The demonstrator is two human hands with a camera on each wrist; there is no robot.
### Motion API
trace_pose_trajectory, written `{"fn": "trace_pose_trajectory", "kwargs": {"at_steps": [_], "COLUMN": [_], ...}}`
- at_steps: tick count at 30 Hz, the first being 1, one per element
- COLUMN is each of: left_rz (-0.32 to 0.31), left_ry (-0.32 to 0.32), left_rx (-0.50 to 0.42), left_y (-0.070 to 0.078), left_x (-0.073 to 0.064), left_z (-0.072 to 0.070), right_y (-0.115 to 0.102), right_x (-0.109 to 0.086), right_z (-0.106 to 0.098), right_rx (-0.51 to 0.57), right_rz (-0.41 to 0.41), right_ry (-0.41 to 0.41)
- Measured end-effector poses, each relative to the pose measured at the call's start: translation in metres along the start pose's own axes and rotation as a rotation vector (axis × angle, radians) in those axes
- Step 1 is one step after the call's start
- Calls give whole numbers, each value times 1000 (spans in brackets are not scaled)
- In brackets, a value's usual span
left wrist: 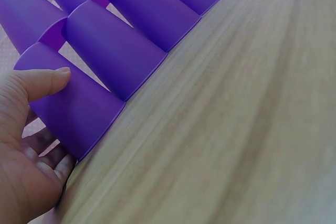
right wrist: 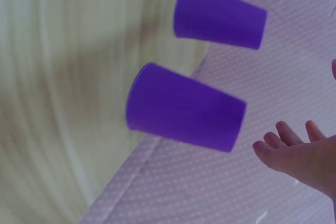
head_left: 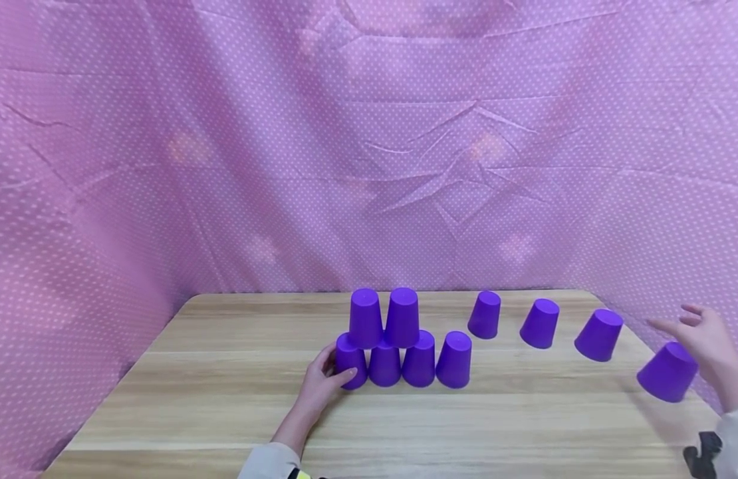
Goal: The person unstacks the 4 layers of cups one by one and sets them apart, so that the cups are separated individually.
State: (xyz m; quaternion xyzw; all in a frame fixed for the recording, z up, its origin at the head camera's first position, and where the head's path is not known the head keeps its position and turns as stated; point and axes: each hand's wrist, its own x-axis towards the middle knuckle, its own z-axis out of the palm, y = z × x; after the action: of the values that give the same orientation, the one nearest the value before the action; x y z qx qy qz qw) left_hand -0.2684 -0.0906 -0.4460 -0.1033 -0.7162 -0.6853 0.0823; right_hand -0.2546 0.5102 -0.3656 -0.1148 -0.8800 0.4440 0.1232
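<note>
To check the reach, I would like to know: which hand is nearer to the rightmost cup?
Right. The right hand hovers close to the rightmost cup, not touching it; the left hand is far to its left, gripping the stack's bottom-left cup.

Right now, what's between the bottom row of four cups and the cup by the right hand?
Three cups, standing apart in a slanting line between the row and the far-right cup; the head view shows them.

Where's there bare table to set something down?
The table is bare left of the left hand and in front of the stacked cups. Crowded: that stack, and the right side with four single cups and the right hand.
</note>
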Motion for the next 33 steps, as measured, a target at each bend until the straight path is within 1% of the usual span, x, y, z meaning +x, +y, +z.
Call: {"fn": "trace_pose_trajectory", "kwargs": {"at_steps": [3, 4, 5, 7, 11, 13, 16, 20, 22, 25, 27, 31, 33], "left_rz": [-3, -4, -6, -8, -11, -12, -12, -11, -11, -11, -10, -13, -13], "left_ry": [0, 1, 3, 6, 13, 12, 12, 16, 17, 15, 15, 19, 21], "left_rx": [-1, -1, 2, 7, 12, 11, 9, 8, 9, 6, 5, 13, 19], "left_y": [0, 0, 1, 1, 1, 1, 1, 1, 1, 1, 0, 0, 0], "left_x": [0, 0, 0, 0, 0, 0, 0, -1, -1, 0, 0, 0, 1], "left_z": [1, 1, 1, 1, 1, 1, 1, 1, 2, 2, 2, 2, 1], "right_y": [21, 22, 17, -6, -69, -88, -103, -119, -126, -135, -141, -154, -161], "right_x": [24, 28, 27, 17, -20, -30, -35, -41, -45, -50, -55, -62, -65], "right_z": [1, 1, 3, 9, 28, 39, 54, 76, 86, 99, 107, 123, 132], "right_rx": [4, 4, -6, 26, 111, 180, 254, 324, 363, 459, 491, 487, 519], "right_rz": [-34, -46, -50, -73, -117, -153, -200, -272, -292, -321, -339, -377, -393], "right_ry": [5, -2, 2, -12, -29, -48, -53, -84, -106, -150, -179, -223, -248]}}
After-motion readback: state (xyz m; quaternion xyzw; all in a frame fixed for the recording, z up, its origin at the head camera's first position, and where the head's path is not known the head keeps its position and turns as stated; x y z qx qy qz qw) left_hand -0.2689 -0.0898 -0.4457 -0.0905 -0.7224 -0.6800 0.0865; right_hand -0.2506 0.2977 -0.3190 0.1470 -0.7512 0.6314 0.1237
